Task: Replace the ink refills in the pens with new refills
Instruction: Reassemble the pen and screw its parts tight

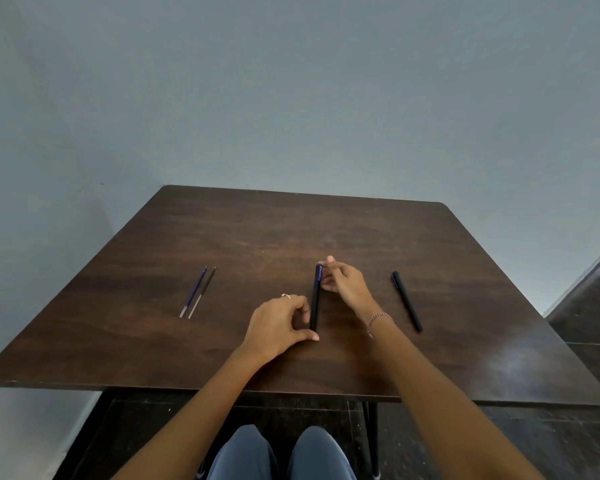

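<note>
Head view, the only 1 given. A blue-capped pen (315, 306) is seen near the middle of a dark wooden table (291, 223), pointing away from the person; this pen is taken as the landmark.

The left hand (278, 323) is curled against the near part of the barrel, fingers bent in on it and the thumb laid along the tabletop by the pen's near end. A ring (285, 295) is worn on this hand. The right hand (343, 284) is pinched on the blue cap at the far end, with 1 finger stuck out past the cap. A beaded bracelet (380, 318) is worn at that wrist. Whether the pen is lifted or resting on the wood cannot be told.

Well to the left of the pen, 2 loose refills are laid side by side, almost touching: a blue refill (193, 292) and a black refill (202, 292) on its pen side. Well to the right of the pen, a black pen (406, 301) is lying untouched, capped.

Step judged: opening of pen 1, very early in the task; no refill is out of either pen. Next move is judged to call for the cap being pulled straight off while the barrel is held steady, then the tip section being unscrewed so the old refill can be drawn out.
</note>
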Available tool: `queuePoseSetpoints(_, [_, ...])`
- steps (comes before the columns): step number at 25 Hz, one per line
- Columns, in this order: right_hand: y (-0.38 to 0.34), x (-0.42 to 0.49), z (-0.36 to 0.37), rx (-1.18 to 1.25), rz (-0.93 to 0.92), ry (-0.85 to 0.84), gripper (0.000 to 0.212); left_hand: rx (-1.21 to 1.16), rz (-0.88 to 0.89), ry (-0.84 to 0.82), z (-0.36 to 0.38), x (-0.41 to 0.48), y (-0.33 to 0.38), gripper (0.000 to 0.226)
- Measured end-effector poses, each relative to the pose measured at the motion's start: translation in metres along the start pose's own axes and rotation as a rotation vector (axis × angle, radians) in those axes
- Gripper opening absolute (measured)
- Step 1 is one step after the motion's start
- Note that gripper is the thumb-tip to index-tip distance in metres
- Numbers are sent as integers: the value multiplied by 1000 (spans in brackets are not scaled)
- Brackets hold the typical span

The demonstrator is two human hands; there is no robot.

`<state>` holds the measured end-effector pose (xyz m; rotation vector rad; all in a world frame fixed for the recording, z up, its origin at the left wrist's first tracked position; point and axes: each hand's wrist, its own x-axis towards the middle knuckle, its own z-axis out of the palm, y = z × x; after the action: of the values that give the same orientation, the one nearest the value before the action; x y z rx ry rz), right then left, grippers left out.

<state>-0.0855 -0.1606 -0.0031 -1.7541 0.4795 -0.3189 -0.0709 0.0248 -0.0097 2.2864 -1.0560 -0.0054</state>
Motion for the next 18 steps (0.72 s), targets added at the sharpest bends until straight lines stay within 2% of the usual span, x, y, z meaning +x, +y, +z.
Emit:
queuePoseSetpoints(3, [-15,9,-30,-152,-116,4,44,23,34,87,18,8,26,46])
queuePoseSetpoints(7, [-13,21,-85,-620,-255,-7,42,-13,23,151,54,26,68,55])
queuePoseSetpoints(9, [-7,23,-109,-735,-251,6,40,-8,1,183,69,35,89,60])
queuePoseSetpoints(13, [7,21,-142,-670,-219,94,24,-131,-67,106,93,50,119,64])
queuePoseSetpoints(15, [11,20,-150,-527,-206,141,19,-256,-99,43,100,52,127,63])
queuePoseSetpoints(18, [12,23,-158,-272,-147,165,21,-347,-113,33,105,53,131,64])
